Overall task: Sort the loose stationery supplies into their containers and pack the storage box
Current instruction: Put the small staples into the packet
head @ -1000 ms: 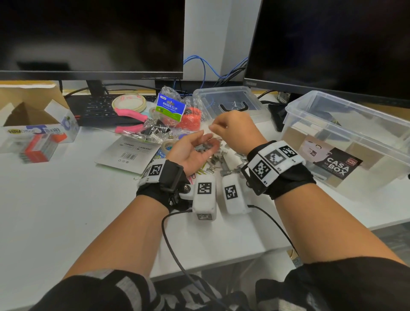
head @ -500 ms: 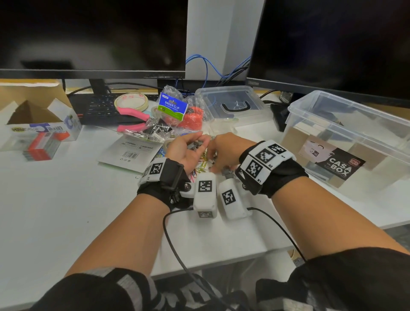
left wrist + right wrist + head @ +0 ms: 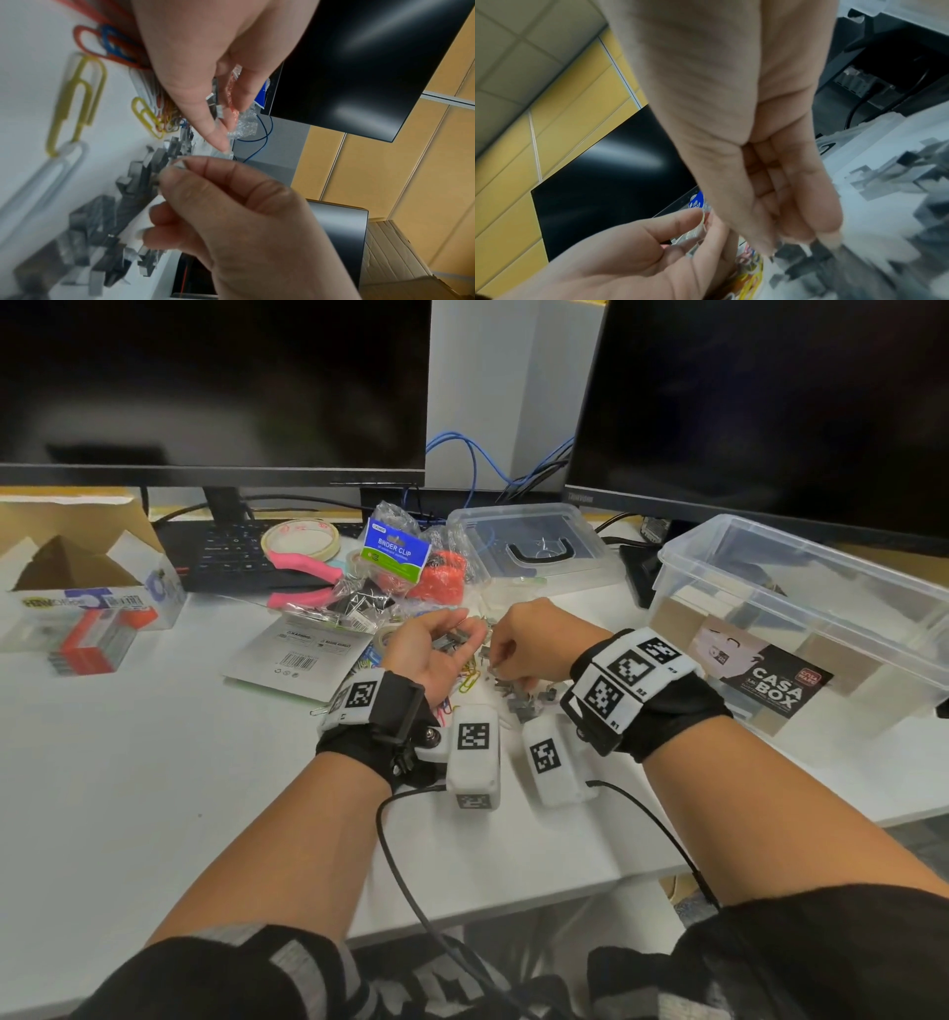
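Loose grey staple strips (image 3: 524, 703) lie in a pile on the white desk, with coloured paper clips (image 3: 468, 683) just left of them. My left hand (image 3: 452, 634) is palm up and cupped, its fingers curled round a few staple strips (image 3: 454, 640). My right hand (image 3: 506, 667) points down at the pile, and its fingertips pinch a staple strip (image 3: 180, 163). The clear storage box (image 3: 770, 546) labelled CASA BOX stands open to the right, apart from both hands.
The box's clear lid (image 3: 534, 526) lies behind the hands. A binder clip bag (image 3: 394, 552), pink pliers (image 3: 303, 572), a tape roll (image 3: 300, 537) and an open staple carton (image 3: 87, 600) sit to the left. Two monitors and a keyboard (image 3: 226, 557) line the back.
My right hand came down from above my left palm to the staple pile. My left hand sank a little and stays cupped with its staples.
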A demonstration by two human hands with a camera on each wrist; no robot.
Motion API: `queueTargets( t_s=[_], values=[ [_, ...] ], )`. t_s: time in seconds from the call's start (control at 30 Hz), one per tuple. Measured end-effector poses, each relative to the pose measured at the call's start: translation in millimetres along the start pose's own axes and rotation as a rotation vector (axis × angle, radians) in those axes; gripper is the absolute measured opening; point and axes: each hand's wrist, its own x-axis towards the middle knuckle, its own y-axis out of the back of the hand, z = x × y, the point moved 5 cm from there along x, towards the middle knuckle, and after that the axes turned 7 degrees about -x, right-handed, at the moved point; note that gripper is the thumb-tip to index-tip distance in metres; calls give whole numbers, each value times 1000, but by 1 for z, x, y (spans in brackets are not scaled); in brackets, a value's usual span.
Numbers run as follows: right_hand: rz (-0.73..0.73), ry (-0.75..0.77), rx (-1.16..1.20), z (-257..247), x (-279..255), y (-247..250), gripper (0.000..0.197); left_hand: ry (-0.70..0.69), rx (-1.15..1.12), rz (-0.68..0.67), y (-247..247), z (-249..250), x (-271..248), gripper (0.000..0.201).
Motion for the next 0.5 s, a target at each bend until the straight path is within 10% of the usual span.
queueTargets(
  t_s=[0.2, 0.5],
  values=[
    [331, 49, 116, -1, 1, 23, 22, 44, 19, -40, -4, -5, 0, 7],
    [301, -117, 62, 15, 5, 15, 16, 89, 2, 6, -4, -1, -7, 17]
  ],
)
